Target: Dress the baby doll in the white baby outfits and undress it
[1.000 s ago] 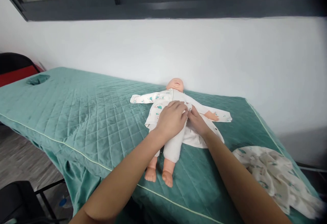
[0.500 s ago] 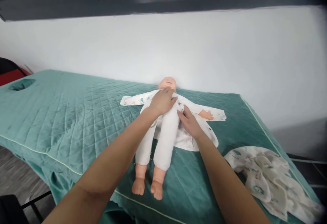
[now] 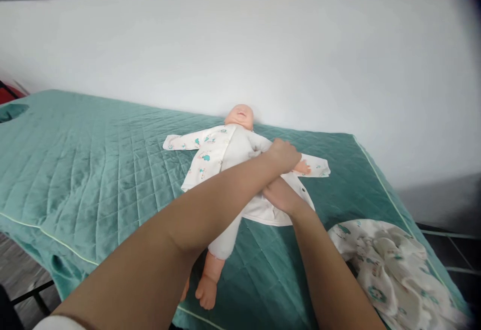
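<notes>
A baby doll point(image 3: 240, 116) lies face up, its head toward the wall, in a white printed baby jacket point(image 3: 206, 157) over a white padded body. The jacket's side on my left covers part of the chest. Its other side point(image 3: 268, 214) is spread flat on the bed. My left hand point(image 3: 286, 155) reaches across to the doll's forearm on my right, fingers curled down; what they hold is hidden. Under that wrist, my right hand point(image 3: 281, 194) rests low beside the doll's body, over the spread jacket side. My left forearm hides its fingers.
A crumpled white printed cloth point(image 3: 394, 270) lies at the bed's right front edge. The green quilted bed cover point(image 3: 93, 159) has a hole at its far left end. A white wall point(image 3: 188, 44) runs behind the bed.
One jacket side now lies over the doll's chest. My left hand has moved from the chest across to the doll's arm on my right, over my right hand. The view has tilted down.
</notes>
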A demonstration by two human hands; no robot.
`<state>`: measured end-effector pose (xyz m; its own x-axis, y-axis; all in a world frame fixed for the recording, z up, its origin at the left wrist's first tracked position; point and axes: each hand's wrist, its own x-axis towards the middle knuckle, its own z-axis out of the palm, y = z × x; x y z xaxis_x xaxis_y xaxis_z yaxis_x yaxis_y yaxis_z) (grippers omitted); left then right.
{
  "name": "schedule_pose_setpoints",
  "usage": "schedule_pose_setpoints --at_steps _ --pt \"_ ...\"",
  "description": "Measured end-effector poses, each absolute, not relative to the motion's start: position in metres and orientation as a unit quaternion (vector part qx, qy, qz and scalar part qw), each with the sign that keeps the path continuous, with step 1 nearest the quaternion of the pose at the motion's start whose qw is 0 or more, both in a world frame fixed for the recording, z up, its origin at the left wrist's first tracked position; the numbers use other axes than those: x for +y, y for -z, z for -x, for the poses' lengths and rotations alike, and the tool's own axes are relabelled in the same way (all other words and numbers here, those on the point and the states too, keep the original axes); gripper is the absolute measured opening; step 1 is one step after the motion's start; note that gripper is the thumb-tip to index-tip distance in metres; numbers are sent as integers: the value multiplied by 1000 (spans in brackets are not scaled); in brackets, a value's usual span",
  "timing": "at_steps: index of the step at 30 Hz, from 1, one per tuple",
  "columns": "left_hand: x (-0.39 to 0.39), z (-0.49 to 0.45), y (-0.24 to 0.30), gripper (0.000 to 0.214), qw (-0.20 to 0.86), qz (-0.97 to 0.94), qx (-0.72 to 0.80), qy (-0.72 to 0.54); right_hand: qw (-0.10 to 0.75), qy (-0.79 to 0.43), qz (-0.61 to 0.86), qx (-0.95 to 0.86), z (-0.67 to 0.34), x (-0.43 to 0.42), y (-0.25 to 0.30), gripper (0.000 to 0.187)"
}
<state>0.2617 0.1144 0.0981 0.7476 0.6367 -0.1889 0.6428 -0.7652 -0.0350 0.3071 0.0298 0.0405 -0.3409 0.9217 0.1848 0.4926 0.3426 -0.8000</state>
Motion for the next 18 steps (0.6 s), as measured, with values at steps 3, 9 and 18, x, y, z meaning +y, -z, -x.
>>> schedule_pose_setpoints --at_steps 3,9,18 --pt "125 -251 -92 43 11 -928 366 70 284 -364 480 -745 -311 29 -51 43" --pt "142 -224 -111 47 32 -925 375 58 347 -396 506 -683 -323 37 -49 31" --pt "140 -199 -126 40 39 -924 379 25 240 -120 800 -537 -349 56 -39 41"
